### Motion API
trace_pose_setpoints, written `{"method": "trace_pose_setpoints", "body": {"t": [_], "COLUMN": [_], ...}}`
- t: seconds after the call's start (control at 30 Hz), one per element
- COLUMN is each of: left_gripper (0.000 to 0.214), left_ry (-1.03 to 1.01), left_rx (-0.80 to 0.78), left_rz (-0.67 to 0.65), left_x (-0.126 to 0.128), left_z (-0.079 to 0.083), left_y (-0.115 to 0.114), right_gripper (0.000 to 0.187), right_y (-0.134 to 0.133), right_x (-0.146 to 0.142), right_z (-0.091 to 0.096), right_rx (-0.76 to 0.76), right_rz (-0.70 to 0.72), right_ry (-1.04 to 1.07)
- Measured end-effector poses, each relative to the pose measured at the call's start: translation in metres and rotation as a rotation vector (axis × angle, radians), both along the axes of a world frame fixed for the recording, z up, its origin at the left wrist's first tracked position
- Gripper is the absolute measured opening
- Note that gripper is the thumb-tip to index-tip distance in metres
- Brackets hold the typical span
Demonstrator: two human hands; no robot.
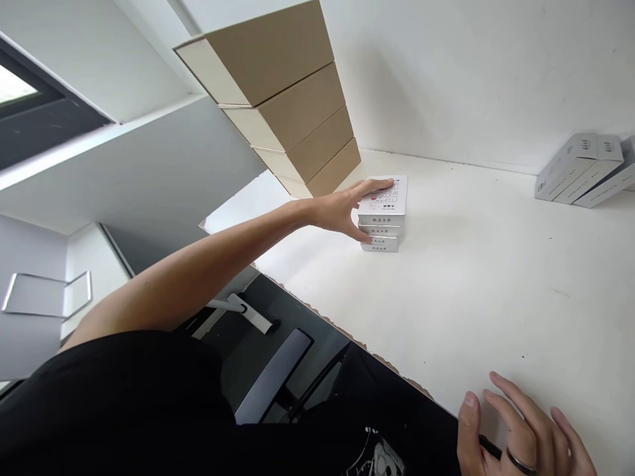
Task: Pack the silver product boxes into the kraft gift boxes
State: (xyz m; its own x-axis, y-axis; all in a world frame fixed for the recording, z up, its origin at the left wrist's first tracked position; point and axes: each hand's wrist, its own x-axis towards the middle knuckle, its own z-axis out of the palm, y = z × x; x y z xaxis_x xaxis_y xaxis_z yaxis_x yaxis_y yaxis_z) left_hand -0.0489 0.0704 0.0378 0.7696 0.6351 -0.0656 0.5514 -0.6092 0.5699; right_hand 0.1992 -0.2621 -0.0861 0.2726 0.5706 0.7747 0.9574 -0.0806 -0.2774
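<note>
A stack of three small white boxes (384, 218) with printed labels stands on the white table (496, 277), near the back. My left hand (347, 208) reaches far out to it. Its fingers lie flat over the top box and the thumb presses against the stack's near side, so the hand clasps the stack. My right hand (520, 433) rests at the table's near edge, bottom right, fingers spread and a dark ring on one finger. A thin dark thing that I cannot make out shows beside its thumb.
A tall stack of brown cardboard cartons (292, 99) stands just left of the white boxes, against the wall. More white boxes (585, 165) lie at the far right by the wall. Below the table's ragged near edge is a grey office chair (272, 377).
</note>
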Motion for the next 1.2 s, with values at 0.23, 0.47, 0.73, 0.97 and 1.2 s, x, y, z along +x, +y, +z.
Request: {"method": "trace_pose_setpoints", "body": {"t": [0.23, 0.47, 0.73, 0.97, 1.2], "left_gripper": [0.131, 0.124, 0.129, 0.131, 0.125], "left_ry": [0.038, 0.071, 0.047, 0.008, -0.013], "left_rx": [-0.113, -0.323, -0.337, -0.017, -0.013], "left_rz": [-0.018, -0.038, 0.002, 0.031, 0.003], "left_x": [0.005, 0.008, 0.006, 0.002, -0.005], "left_z": [0.011, 0.021, 0.02, -0.004, -0.009], "left_y": [0.022, 0.06, 0.056, 0.004, -0.012], "right_gripper": [0.02, 0.018, 0.016, 0.016, 0.014], "right_y": [-0.002, -0.004, -0.003, -0.003, 0.001], "right_x": [0.0, 0.0, -0.003, -0.001, 0.009], "right_z": [0.001, 0.0, 0.003, 0.002, -0.007], "right_rx": [-0.005, -0.035, -0.054, -0.038, 0.005], "right_rz": [0.009, 0.009, 0.007, 0.014, 0.096], "right_ry": [-0.008, 0.001, 0.021, 0.032, -0.123]}}
